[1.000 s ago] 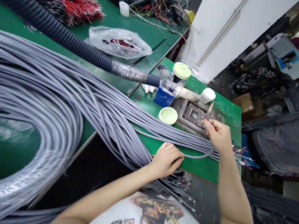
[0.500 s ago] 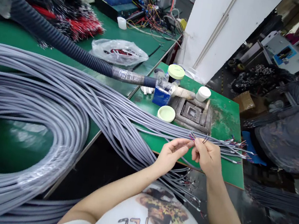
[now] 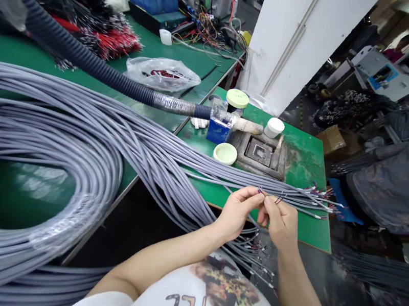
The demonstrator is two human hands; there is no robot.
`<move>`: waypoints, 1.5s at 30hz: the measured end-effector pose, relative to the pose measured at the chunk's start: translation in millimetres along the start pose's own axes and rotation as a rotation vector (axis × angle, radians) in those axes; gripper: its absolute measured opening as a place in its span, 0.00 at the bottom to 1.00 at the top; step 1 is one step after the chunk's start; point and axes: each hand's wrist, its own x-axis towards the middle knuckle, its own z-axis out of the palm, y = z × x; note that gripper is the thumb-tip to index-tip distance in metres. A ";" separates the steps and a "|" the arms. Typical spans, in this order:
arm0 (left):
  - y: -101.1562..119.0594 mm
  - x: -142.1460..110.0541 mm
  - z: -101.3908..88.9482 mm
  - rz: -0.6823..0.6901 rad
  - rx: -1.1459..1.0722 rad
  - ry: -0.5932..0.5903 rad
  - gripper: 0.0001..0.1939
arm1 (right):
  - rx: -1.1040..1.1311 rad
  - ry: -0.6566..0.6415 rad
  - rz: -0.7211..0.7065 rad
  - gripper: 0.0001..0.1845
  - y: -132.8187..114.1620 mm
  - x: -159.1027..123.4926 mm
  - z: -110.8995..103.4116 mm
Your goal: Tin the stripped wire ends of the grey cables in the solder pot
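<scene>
My left hand (image 3: 240, 210) is closed in a pinch, thumb against forefinger, on the ends of thin coloured wires (image 3: 260, 191). Fingertip to fingertip with it, my right hand (image 3: 282, 221) pinches thin dark wires (image 3: 280, 198) whose tips stick up above its thumb. The fingers cover most of these wires, so I cannot tell how they run between the hands. Just beyond both hands, a bundle of grey cables (image 3: 221, 170) crosses the green board, its stripped ends (image 3: 324, 195) fanning out at the right.
A grimy solder pot (image 3: 260, 154) sits beyond the hands, with a ribbed hose (image 3: 123, 80) reaching it. Around it are a pale green lid (image 3: 225, 153), a white jar (image 3: 274, 128) and a blue box (image 3: 218, 130). Coiled grey cable (image 3: 72, 225) fills the left; a white pillar (image 3: 280, 41) stands behind.
My left fingers have curled further over the coloured wires, and fewer of their tips show above the fingertips. Both hands stay close together. The view has shifted slightly.
</scene>
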 end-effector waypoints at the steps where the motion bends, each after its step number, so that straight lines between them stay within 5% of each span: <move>1: 0.3 -0.6 0.2 0.001 0.001 -0.003 0.10 | 0.005 0.000 0.001 0.26 0.0 -0.5 0.4; 22: -7.7 0.5 -1.0 0.016 -0.032 0.109 0.11 | 0.105 0.050 0.056 0.26 -1.8 -4.2 -0.1; 45: -3.1 2.9 5.8 -0.115 -0.008 0.061 0.14 | 0.047 0.028 0.073 0.24 2.7 -13.4 0.2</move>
